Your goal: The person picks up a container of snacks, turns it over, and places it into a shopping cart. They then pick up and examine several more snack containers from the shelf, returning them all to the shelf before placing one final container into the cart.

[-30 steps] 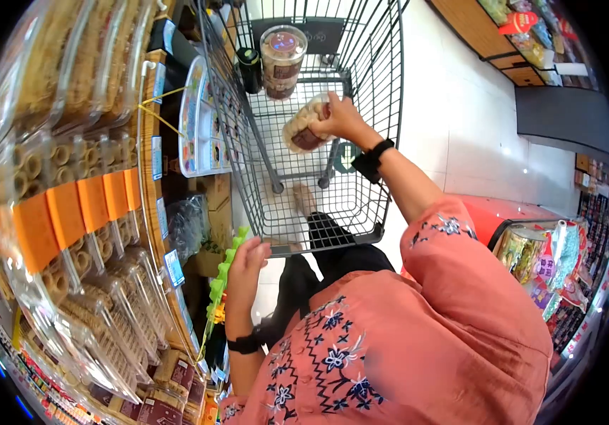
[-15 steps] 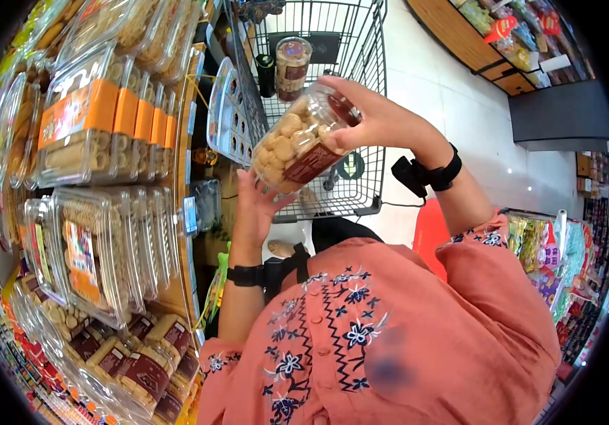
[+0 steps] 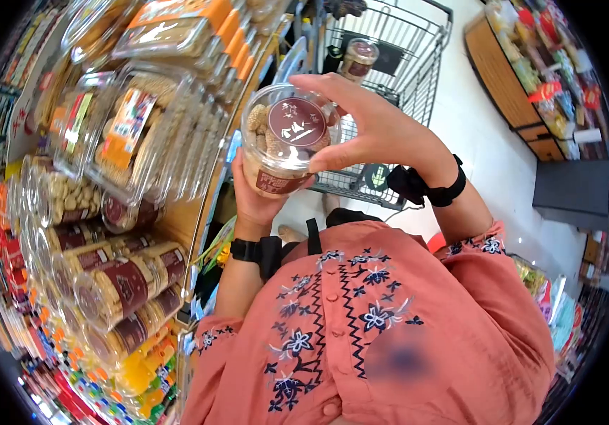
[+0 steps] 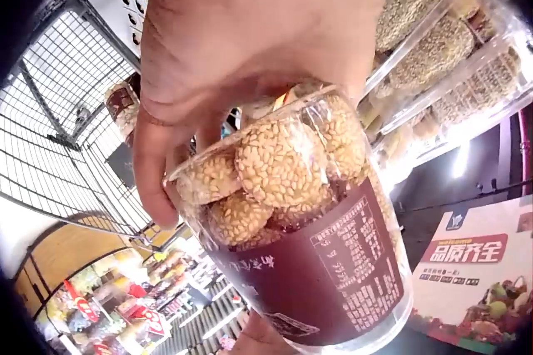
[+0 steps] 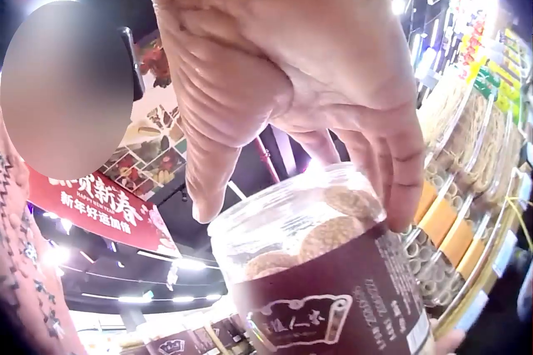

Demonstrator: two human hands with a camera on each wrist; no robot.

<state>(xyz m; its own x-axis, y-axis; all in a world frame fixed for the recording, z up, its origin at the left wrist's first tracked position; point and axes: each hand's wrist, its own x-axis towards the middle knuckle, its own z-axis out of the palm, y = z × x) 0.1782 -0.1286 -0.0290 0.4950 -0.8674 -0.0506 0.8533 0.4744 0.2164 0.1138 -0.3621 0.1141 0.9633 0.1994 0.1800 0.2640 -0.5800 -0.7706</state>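
A clear plastic jar (image 3: 276,181) with a maroon lid label (image 3: 296,122) is held up in front of the chest, tilted so its top faces the head camera. My left hand (image 3: 256,205) cradles the jar low down, its fingers bent round the base. Across the lid's rim, my right hand (image 3: 382,134) grips with the thumb on the near side and fingers on the far side. Round sesame-coated cookies (image 4: 279,163) show through the jar wall in the left wrist view. Close to the left hand is the shelf of packaged snacks.
A wire shopping cart (image 3: 428,85) stands ahead, with another maroon-labelled jar (image 3: 359,59) inside. On the left shelf, similar jars (image 3: 123,287) lie stacked below clear boxes of biscuits (image 3: 152,134). Across the aisle is a wooden display stand (image 3: 503,78) of bagged goods.
My right hand has lifted the jar out of the cart and brought it left towards me. My left hand has left the cart's edge and now holds the base. The view has turned towards the shelf.
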